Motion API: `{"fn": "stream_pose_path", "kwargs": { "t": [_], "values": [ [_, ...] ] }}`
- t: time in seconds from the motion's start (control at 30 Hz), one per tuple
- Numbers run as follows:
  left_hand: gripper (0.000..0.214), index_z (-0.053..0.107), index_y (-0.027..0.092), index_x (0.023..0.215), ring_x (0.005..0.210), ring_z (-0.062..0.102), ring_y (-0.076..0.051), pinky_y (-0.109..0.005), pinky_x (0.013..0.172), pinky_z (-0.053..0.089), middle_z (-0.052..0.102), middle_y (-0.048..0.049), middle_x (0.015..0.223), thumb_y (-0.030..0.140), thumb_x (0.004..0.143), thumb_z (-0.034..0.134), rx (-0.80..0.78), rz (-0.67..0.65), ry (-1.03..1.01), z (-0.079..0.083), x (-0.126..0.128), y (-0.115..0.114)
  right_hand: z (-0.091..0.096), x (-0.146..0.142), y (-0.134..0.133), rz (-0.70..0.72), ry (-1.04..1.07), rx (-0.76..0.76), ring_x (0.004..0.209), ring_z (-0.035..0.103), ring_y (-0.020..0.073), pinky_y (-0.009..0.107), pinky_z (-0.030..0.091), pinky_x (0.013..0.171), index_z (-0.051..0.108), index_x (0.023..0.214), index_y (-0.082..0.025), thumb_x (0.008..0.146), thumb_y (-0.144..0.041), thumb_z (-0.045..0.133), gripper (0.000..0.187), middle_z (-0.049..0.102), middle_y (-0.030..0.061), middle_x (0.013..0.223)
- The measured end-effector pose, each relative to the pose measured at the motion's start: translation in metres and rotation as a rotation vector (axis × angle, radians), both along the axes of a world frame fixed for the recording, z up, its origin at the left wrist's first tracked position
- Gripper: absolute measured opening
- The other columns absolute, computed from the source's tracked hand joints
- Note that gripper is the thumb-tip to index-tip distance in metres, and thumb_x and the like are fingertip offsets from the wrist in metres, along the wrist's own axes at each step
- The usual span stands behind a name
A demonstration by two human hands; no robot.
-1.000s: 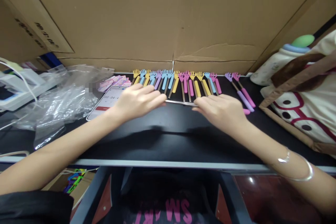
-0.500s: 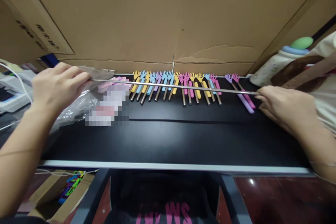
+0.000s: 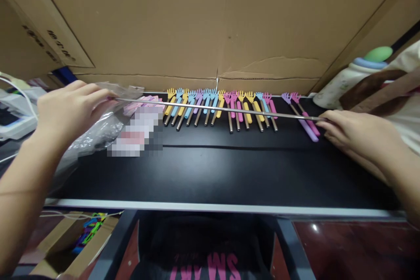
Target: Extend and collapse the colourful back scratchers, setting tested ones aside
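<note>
A long, thin metal telescopic rod (image 3: pixel 210 107), like those of the back scratchers below it, is stretched nearly level above the table. My left hand (image 3: pixel 74 107) closes round its left end, and my right hand (image 3: pixel 359 135) grips the right end; both ends are hidden in my fingers. Behind and beneath the rod, several back scratchers (image 3: pixel 248 113) with claw heads and yellow, blue, pink and purple handles lie in a row. Two more, one with a purple handle (image 3: pixel 307 130) and one pink, lie apart near my right hand.
Clear plastic bags (image 3: pixel 98 133) and pink printed cards (image 3: pixel 144 106) lie on the black table (image 3: pixel 210 175) at left. A cardboard wall (image 3: pixel 197 26) rises behind. At right stand a white bottle (image 3: pixel 344 81) and a pale bag (image 3: pixel 407 109). Below left is an open carton (image 3: pixel 62 236).
My right hand has dipped slightly and turned a little, with the rod's right end lowering a touch. My left hand keeps its hold almost in place. The row of back scratchers is unchanged.
</note>
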State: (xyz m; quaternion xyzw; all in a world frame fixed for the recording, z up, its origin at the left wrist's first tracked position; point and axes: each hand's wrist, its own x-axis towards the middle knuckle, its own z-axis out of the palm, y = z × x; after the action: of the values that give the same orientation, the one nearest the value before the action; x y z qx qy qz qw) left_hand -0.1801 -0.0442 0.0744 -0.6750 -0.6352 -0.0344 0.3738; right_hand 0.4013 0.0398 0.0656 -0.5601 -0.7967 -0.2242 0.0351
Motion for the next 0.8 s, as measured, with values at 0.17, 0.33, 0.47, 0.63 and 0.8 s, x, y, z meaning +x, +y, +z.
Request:
{"fn": "stream_pose_path", "kwargs": {
  "t": [0.17, 0.33, 0.47, 0.63, 0.8],
  "values": [
    [0.05, 0.065, 0.023, 0.105, 0.086, 0.053, -0.02, -0.024, 0.055, 0.027, 0.06, -0.0048, 0.089, 0.055, 0.092, 0.029, -0.063, 0.091, -0.292, 0.009, -0.016, 0.0, 0.01, 0.012, 0.005, -0.009, 0.26, -0.297, 0.065, 0.06, 0.0231, 0.031, 0.04, 0.058, 0.06, 0.091, -0.024, 0.08, -0.071, 0.032, 0.056, 0.067, 0.0066, 0.074],
    [0.044, 0.065, 0.021, 0.094, 0.079, 0.053, -0.016, -0.023, 0.064, 0.034, 0.059, -0.0021, 0.082, 0.055, 0.088, 0.038, -0.02, -0.054, -0.424, 0.005, -0.038, 0.005, 0.008, 0.023, 0.004, 0.091, 0.409, -0.283, 0.069, 0.06, 0.0205, 0.03, 0.043, 0.067, 0.061, 0.093, -0.022, 0.077, -0.076, 0.038, 0.061, 0.069, 0.0076, 0.082],
    [0.034, 0.065, 0.023, 0.084, 0.073, 0.051, -0.015, -0.021, 0.055, 0.029, 0.062, 0.0001, 0.078, 0.05, 0.088, 0.045, 0.064, -0.164, -0.372, -0.006, -0.037, 0.012, 0.007, 0.017, 0.004, 0.013, 0.351, -0.219, 0.073, 0.06, 0.0194, 0.029, 0.041, 0.07, 0.062, 0.098, -0.02, 0.087, -0.051, 0.044, 0.037, 0.069, 0.009, 0.086],
    [0.034, 0.066, 0.022, 0.084, 0.072, 0.05, -0.016, -0.022, 0.052, 0.028, 0.062, -0.0014, 0.077, 0.048, 0.091, 0.045, 0.092, -0.126, -0.31, -0.011, -0.026, 0.012, 0.002, 0.018, 0.008, 0.041, 0.315, -0.149, 0.07, 0.058, 0.0178, 0.027, 0.041, 0.069, 0.062, 0.099, -0.02, 0.089, -0.04, 0.047, 0.028, 0.068, 0.0104, 0.089],
    [0.03, 0.067, 0.024, 0.085, 0.071, 0.054, -0.015, -0.024, 0.061, 0.038, 0.066, -0.0001, 0.079, 0.048, 0.09, 0.05, 0.066, -0.321, -0.404, -0.009, -0.001, 0.014, 0.002, 0.001, 0.005, 0.104, 0.403, -0.078, 0.073, 0.061, 0.0182, 0.026, 0.042, 0.069, 0.065, 0.097, -0.015, 0.089, -0.042, 0.048, 0.033, 0.07, 0.0124, 0.092]
  ]
}}
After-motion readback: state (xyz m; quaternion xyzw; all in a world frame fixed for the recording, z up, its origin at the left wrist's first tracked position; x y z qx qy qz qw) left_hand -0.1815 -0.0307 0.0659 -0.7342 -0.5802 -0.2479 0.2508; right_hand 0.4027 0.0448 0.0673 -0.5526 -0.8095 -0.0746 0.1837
